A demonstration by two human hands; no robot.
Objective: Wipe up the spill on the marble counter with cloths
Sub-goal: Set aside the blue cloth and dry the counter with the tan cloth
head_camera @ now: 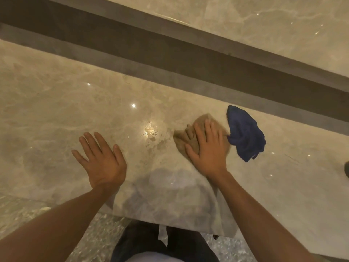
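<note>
The table (56, 103) is a slab of polished beige marble with pale cloudy veining, glossy enough to throw back small points of light. Its far edge meets a dark grey-brown recessed band (170, 53), and past that lies another polished marble surface (264, 25). Near the middle of the table the spill (153, 136) shows as a patchy, broken film of wet — irregular blotches with a bright glare on them.

A tan cloth (182, 138), soft and rumpled, nearly the same colour as the stone, lies just right of the spill. The right hand (209, 148) rests flat on top of it, palm down, its grip spread with fingers extended and pressing on the fabric rather than pinching it; cloth shows beyond the fingertips and to the thumb side. The cloth's left edge is close to the wet blotches, though whether it touches them cannot be told.

Just to the right, a dark blue cloth (245, 133) sits crumpled in a loose elongated heap, one corner touching or nearly touching the tan cloth beside the right hand's little finger. No hand is on it.

The left hand (101, 157) is left of the spill, well apart from both cloths, its grip open with fingers spread and holding nothing; it lies flat on or just above the marble. Below the table's near edge are a speckled stone floor (98, 237) and the person's dark trousers (143, 241).
</note>
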